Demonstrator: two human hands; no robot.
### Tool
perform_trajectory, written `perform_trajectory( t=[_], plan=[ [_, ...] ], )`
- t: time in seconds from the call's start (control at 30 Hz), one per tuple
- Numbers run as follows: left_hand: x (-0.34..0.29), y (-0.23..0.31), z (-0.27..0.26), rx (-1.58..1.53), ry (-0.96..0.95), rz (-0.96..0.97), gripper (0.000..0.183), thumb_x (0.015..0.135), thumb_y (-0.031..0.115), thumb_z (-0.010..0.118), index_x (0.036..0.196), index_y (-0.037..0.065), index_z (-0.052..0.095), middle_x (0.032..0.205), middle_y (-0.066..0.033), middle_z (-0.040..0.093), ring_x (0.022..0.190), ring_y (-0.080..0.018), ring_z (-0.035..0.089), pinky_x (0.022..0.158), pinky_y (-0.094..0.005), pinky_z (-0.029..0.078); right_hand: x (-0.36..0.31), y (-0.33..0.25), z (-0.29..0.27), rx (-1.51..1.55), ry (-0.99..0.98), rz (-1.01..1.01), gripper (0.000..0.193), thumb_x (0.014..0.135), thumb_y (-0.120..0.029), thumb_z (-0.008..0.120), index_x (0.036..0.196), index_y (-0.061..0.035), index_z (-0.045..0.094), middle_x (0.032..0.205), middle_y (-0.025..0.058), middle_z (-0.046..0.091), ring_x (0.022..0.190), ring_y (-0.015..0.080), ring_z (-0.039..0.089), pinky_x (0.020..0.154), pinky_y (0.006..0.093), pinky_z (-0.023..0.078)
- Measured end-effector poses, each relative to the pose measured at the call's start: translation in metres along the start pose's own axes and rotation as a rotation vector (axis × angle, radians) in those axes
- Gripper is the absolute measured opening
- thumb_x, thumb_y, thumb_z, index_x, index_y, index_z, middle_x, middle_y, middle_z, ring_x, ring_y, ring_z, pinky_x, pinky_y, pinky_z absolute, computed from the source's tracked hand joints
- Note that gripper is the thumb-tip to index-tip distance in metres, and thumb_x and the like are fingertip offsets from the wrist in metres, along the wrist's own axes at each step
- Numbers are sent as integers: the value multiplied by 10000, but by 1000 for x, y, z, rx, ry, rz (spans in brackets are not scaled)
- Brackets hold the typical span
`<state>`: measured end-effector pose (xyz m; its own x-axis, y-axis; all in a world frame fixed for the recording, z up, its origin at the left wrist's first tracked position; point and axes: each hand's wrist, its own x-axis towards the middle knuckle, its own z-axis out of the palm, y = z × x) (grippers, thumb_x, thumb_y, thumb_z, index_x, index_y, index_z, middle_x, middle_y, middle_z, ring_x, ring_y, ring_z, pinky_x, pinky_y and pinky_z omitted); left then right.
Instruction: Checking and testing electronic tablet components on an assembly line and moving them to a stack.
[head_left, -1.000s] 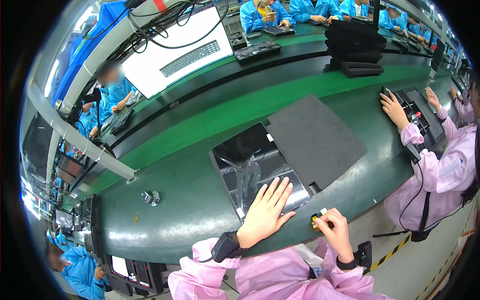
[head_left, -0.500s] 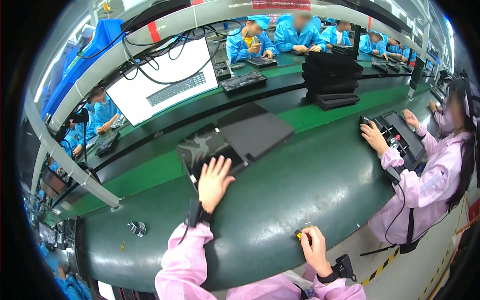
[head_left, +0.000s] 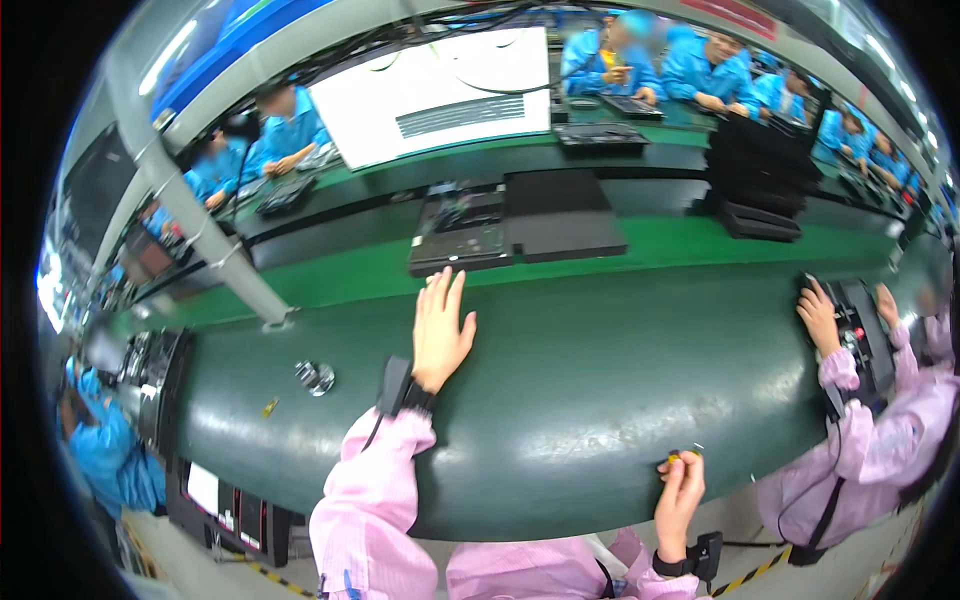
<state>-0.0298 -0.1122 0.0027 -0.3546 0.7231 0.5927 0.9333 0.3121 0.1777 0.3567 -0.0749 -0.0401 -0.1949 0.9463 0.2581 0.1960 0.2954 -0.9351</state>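
My left hand is stretched out flat with fingers spread, holding nothing. Its fingertips reach the near edge of a dark, glossy laptop-like panel; whether they touch it, I cannot tell. Beside that panel lies a flat matte black panel, both on the green strip across the bench. Near the bench's front edge, my right hand is closed in a pinch on a small black-and-yellow piece, mostly hidden by the fingers.
On the dark green bench lie a shiny metal roll and a small yellow scrap. A stack of black foam trays stands back right. A grey post rises at left. A co-worker's hand handles a device at right.
The two dark panels have moved away from the bench onto the green strip and now lie squared to it. My left hand has come off the glossy panel. My view has shifted.
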Motion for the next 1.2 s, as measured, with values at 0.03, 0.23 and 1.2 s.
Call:
perform_trajectory(
  t=[0.03,0.23,1.2],
  plan=[
    [-12,-3,-28,46,56,-13,564,784,128,611,1306,38,420,1358,-178,400,1260,-356,371,1066,-438,283,0,1,-4,26,2,27,97,946,-64,439,929,18,487,827,71,516,703,128,570,612,245,443],
    [-114,-131,-133,313,261,-317,562,806,125,651,1310,40,417,1244,-175,505,1150,-314,477,994,-395,365,-4,-4,1,7,-87,-15,117,954,-89,436,921,19,468,833,74,476,678,136,520,623,259,425],
    [-131,-142,-100,-384,267,-610,589,668,-4,778,1168,17,468,1151,-106,564,1048,-182,548,867,-319,497,-2,1,-1,-29,-42,-17,112,949,-100,462,908,-3,500,799,35,514,667,96,521,595,230,418]
  ],
)
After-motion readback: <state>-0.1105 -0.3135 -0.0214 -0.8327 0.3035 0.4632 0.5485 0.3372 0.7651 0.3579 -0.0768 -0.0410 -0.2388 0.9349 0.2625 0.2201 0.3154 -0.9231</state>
